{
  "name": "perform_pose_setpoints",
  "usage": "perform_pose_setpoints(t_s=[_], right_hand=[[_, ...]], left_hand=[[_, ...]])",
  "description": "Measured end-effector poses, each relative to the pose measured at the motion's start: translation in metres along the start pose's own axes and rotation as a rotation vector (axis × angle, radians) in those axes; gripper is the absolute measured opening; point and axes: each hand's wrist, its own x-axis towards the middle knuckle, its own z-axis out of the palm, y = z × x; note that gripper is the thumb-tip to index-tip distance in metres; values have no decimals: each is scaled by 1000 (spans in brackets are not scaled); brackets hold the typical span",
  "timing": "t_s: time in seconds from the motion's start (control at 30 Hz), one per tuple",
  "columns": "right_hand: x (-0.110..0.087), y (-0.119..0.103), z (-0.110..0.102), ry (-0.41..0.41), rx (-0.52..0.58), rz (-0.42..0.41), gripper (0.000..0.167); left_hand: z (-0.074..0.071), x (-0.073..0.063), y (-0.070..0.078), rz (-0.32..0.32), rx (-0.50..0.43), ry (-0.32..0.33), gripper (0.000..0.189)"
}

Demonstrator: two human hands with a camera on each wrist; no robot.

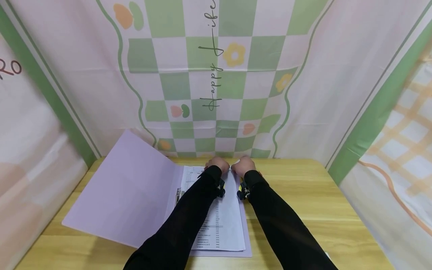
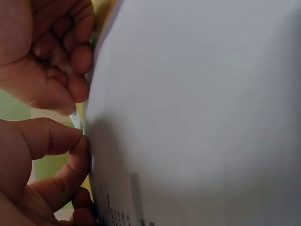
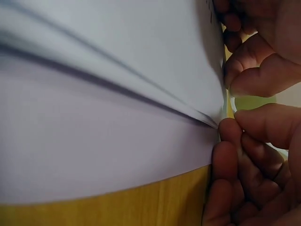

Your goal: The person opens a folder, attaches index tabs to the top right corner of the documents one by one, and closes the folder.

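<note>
A lilac folder (image 1: 128, 187) lies opened on the table, its cover raised at the left. Printed white sheets (image 1: 229, 225) rest on its right side, beside a metal clip (image 1: 178, 195) at the spine. Both hands meet at the sheets' far edge. The left hand (image 1: 218, 164) pinches a small pale strip (image 2: 76, 120) between thumb and forefinger. Close beside it, the right hand (image 1: 244, 166) pinches the strip's other end, its other fingers curled by the paper edge. What the strip is cannot be made out; fingers hide most of it.
The wooden table (image 1: 297, 187) extends to the right of the folder. Behind it hangs a green-and-white checked curtain (image 1: 202, 131), close to the hands. A small white thing (image 1: 327, 255) shows beside the right sleeve.
</note>
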Motion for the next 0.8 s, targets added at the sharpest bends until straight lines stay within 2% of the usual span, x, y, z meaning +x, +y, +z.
perform_pose_setpoints(t_s=[0.17,0.37,0.5,0.6,0.8], right_hand=[[4,2,2,4,-12,-10,21],[9,2,3,16,-21,-23,21],[12,1,4,6,-22,-14,20],[13,1,7,-5,-32,-18,22],[18,6,11,-57,-76,-37,28]], left_hand=[[3,2,2,-30,24,23,33],[-1,3,7,5,83,26,38],[-2,1,6,-44,27,47,38],[1,6,4,-72,-7,54,38],[8,18,-1,-14,59,6,33]])
